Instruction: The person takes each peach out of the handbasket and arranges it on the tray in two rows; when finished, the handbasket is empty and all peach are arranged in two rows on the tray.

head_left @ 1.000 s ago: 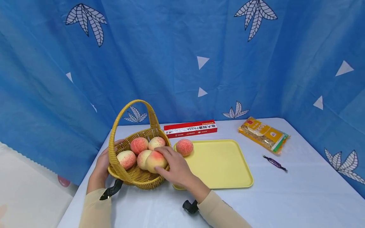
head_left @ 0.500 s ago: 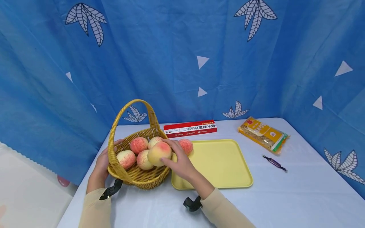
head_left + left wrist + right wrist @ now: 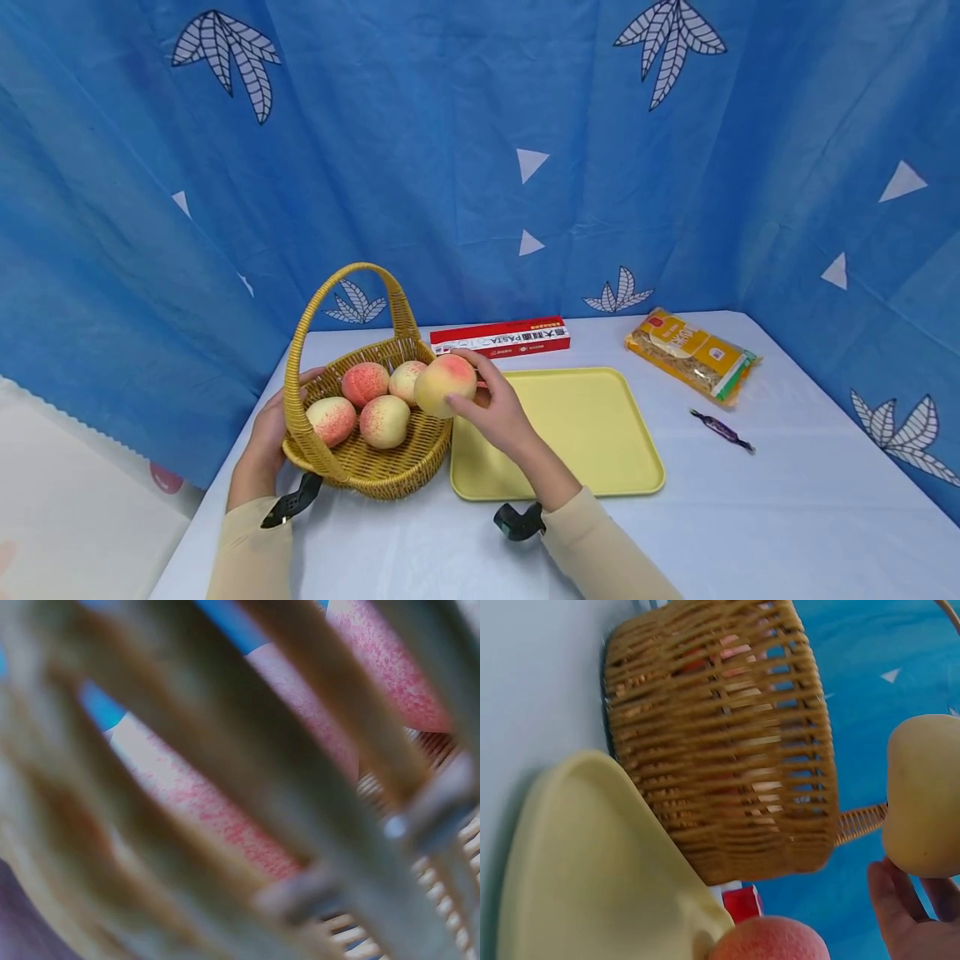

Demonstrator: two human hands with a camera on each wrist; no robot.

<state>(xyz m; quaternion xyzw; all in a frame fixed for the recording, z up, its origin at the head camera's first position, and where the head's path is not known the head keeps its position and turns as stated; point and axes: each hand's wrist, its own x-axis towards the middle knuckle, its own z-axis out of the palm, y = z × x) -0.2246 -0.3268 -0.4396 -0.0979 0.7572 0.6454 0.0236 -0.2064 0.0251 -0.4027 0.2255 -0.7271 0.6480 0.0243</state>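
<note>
A yellow wicker basket (image 3: 401,482) stands at the left with several peaches (image 3: 385,422) in it. My left hand (image 3: 268,431) holds the basket's left side, its fingers partly hidden behind the handle. My right hand (image 3: 501,410) pinches a yellow peach with a pink blush (image 3: 444,386) above the basket's right rim; the right wrist view shows this peach (image 3: 926,795) clear of the basket. To the right lies a yellow tray (image 3: 585,433). A redder peach (image 3: 769,941) at the tray's far left corner is mostly hidden by my right hand in the head view.
Behind the tray lies a red pasta box (image 3: 517,336). An orange noodle bag (image 3: 693,354) and a purple wrapped candy (image 3: 722,430) are on the right. A blue curtain (image 3: 465,167) hangs at the table's back and sides.
My right hand has lifted the yellow peach from among the others and carried it up and right to the basket's rim. My left hand and the basket have stayed put.
</note>
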